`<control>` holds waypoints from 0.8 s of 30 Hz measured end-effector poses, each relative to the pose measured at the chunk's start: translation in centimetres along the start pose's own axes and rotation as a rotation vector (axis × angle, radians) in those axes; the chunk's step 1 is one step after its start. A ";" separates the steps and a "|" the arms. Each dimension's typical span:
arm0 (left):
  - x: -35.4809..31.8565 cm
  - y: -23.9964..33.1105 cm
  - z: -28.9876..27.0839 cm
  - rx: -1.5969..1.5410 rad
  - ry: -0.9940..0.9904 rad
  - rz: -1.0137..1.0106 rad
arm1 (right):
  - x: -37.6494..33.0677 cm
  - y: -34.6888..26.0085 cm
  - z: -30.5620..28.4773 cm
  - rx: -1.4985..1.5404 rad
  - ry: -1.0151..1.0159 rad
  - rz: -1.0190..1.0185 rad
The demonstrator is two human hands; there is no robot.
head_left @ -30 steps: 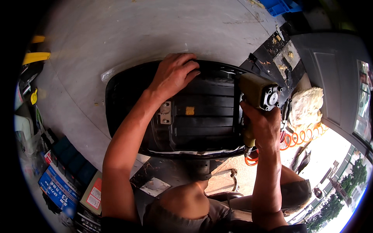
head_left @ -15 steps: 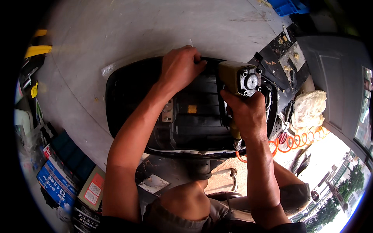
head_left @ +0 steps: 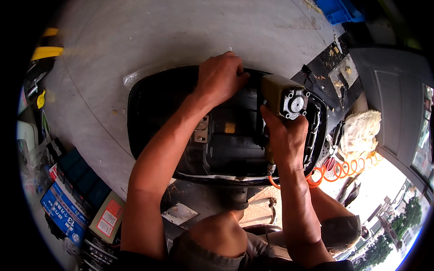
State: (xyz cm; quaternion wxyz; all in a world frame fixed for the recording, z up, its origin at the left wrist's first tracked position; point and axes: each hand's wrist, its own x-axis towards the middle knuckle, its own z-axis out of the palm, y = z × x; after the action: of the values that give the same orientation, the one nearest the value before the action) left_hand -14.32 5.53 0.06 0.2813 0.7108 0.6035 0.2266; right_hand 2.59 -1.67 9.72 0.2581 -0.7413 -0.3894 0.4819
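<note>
An upturned black scooter or motorcycle seat (head_left: pixel 235 153) lies before me, its ribbed plastic base facing up. My left hand (head_left: pixel 221 80) reaches to its far edge with fingers pinched; the grip seems to be on the black seat cover there, though the fingertips are partly hidden. In my right hand (head_left: pixel 289 137) is an olive air stapler (head_left: pixel 275 89), held by its handle over the right part of the seat. Its round metal cap faces up toward me, and its nose is hidden beneath the body. A metal hinge plate (head_left: pixel 201 131) sits on the base beside my left forearm.
A coiled orange air hose (head_left: pixel 346 169) runs right from the stapler. Cream foam (head_left: pixel 361 133) and scissors (head_left: pixel 330 161) lie at right. Boxes (head_left: pixel 108 217) stand lower left, a blue crate (head_left: pixel 339 11) far right. My bare knee (head_left: pixel 217 235) is below the seat.
The seat and both hands appear slightly farther right in the view. The stapler's capped end has tipped a little toward me. Both holds look the same.
</note>
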 end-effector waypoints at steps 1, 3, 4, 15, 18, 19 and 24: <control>0.0 -0.1 -0.1 0.011 -0.005 0.012 | -0.3 0.0 -0.1 0.018 0.002 0.007; -0.5 -0.8 -0.6 0.035 -0.019 0.027 | -1.1 -1.1 -2.7 0.013 -0.059 0.000; -0.7 -1.2 -0.9 -0.004 -0.012 -0.003 | -1.4 -1.7 -4.7 -0.026 -0.082 0.072; 1.6 -2.1 -4.1 0.237 -0.312 0.147 | -5.2 -0.6 -20.8 -0.023 0.400 -0.224; 3.0 -0.1 -3.9 0.179 -0.208 0.072 | -3.8 -2.5 -24.4 -0.087 0.404 -0.318; 3.8 1.0 -3.4 0.178 -0.209 0.016 | -3.1 -3.6 -25.3 -0.144 0.425 -0.415; 6.2 4.0 -0.1 0.092 -0.084 -0.114 | 3.1 -11.7 -25.0 -0.275 0.060 -0.565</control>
State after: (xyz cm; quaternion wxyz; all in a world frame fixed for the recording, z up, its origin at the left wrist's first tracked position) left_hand -10.46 11.25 2.72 0.2858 0.6964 0.6404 0.1521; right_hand 22.36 7.28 27.02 0.2908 -0.6456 -0.6336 0.3117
